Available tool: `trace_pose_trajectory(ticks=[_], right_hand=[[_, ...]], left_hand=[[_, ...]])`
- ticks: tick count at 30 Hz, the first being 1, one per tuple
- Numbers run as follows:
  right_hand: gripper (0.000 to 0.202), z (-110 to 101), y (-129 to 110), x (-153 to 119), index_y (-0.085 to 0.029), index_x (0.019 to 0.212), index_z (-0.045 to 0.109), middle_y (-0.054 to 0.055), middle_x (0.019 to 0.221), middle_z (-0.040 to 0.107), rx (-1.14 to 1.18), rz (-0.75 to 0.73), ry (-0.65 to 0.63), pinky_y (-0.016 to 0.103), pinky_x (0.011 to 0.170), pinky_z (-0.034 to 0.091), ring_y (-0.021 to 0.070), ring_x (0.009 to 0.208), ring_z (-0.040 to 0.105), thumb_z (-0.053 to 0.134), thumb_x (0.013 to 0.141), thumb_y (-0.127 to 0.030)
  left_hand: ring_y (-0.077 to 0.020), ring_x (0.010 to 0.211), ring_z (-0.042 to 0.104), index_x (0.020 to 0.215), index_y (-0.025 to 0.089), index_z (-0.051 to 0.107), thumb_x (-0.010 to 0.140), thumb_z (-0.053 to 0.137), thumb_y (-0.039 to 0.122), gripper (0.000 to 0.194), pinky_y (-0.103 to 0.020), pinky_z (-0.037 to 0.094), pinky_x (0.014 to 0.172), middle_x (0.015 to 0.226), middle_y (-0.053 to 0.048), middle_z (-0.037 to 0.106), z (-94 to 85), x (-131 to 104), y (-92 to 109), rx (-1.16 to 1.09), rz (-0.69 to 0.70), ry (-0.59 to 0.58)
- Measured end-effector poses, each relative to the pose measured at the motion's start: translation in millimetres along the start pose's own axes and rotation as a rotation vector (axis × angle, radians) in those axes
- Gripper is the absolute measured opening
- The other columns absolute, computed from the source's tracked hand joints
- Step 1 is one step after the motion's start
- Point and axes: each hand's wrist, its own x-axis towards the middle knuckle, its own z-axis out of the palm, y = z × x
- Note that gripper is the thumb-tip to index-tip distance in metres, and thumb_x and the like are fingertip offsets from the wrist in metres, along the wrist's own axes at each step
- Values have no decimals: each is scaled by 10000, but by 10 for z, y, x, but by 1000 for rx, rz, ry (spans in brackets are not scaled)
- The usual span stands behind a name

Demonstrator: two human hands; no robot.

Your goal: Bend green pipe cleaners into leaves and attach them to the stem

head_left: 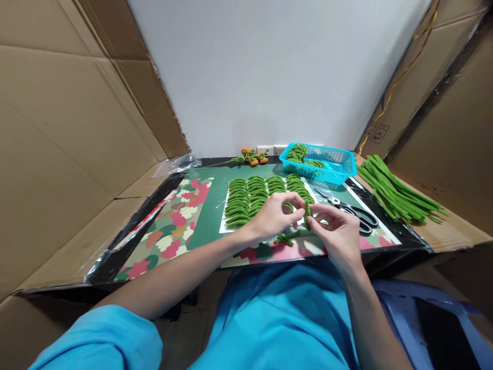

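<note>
Both hands meet above the front of the table on a small green fuzzy leaf (307,216), which looks bent from chenille stem. My left hand (278,211) pinches it from the left with thumb and forefinger. Its other side is gripped between the fingertips of my right hand (336,226). Behind them, rows of similar curved green leaves (238,198) lie on a white sheet (223,224), partly covered by my left hand. Several short green pieces (285,239) lie loosely crossed below the hands. Black-handled scissors (352,209) rest just beyond my right hand.
A blue plastic basket (339,172) with more green leaves stands at the back right. Beside it lies a bundle of long green chenille stems (396,187). Orange flowers (254,156) lie along the back edge. Cardboard walls (69,113) close in both sides; a blue stool (427,303) stands lower right.
</note>
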Motion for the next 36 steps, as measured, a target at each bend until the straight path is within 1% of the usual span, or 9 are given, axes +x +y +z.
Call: trace_pose_trajectory(ticks=[6, 11, 15, 17, 20, 22, 27, 32, 36], right_hand=[[205, -1, 10, 5, -204, 988, 837, 43, 818, 807, 49, 9, -24, 269, 637, 637, 180, 711, 752, 878, 794, -254], [247, -4, -7, 8, -216, 1075, 820, 65, 957, 819, 82, 20, -85, 303, 785, 648, 207, 885, 780, 861, 843, -289], [341, -3, 7, 21, -240, 1171, 767, 33, 899, 801, 139, 54, -118, 308, 763, 641, 197, 819, 774, 865, 854, -317], [326, -2, 14, 21, -246, 1168, 756, 10, 840, 782, 151, 47, -117, 297, 729, 626, 172, 731, 748, 857, 866, -313], [259, -13, 6, 9, -238, 1133, 761, -4, 777, 754, 119, 36, -91, 264, 635, 573, 138, 625, 677, 830, 895, -315], [234, -37, -17, -1, -224, 1089, 770, 9, 780, 755, 79, 50, -102, 259, 606, 546, 140, 623, 660, 835, 887, -323], [242, -157, -82, 6, -211, 1063, 769, 17, 747, 744, 59, 100, -145, 245, 570, 491, 138, 615, 629, 851, 875, -338], [333, -204, -115, 6, -248, 1218, 718, -22, 709, 681, 210, 115, -206, 232, 530, 433, 106, 550, 538, 815, 920, -362], [416, -105, -148, -31, -261, 1201, 684, -60, 666, 559, 354, 163, -202, 226, 509, 426, 111, 550, 544, 856, 863, -431]], left_hand=[[-121, 577, 639, 919, 149, 648, 894, 763, 499, 369, -220, 464, 555, 751, 15, 642, -103, 54, -15, -82, -58, -127], [-110, 571, 617, 942, 176, 599, 940, 731, 515, 364, -200, 437, 519, 732, 41, 600, -110, 45, -23, -83, -21, -141], [-104, 596, 622, 965, 176, 614, 949, 742, 473, 323, -213, 491, 557, 791, 34, 598, -86, 45, -31, -120, 90, -54], [-102, 604, 631, 985, 172, 627, 950, 749, 455, 310, -216, 497, 565, 834, 22, 613, -83, 46, -30, -129, 103, -33], [-106, 641, 654, 1112, 175, 655, 941, 759, 453, 343, -230, 510, 574, 1040, -31, 663, -97, 41, -19, -127, 81, -56], [-113, 671, 660, 1146, 172, 676, 950, 744, 465, 360, -238, 518, 592, 1115, -60, 679, -116, 33, -3, -80, 75, -79], [-126, 641, 639, 1049, 152, 689, 971, 704, 514, 371, -243, 503, 606, 887, -36, 704, -156, 10, 59, 33, 37, -184], [-113, 583, 573, 967, 159, 652, 975, 693, 540, 383, -225, 449, 570, 687, 12, 627, -138, -15, 126, -135, -24, -326], [-102, 527, 562, 912, 165, 604, 959, 712, 550, 403, -211, 414, 519, 642, 34, 587, -101, -37, 147, -263, -54, -364]])
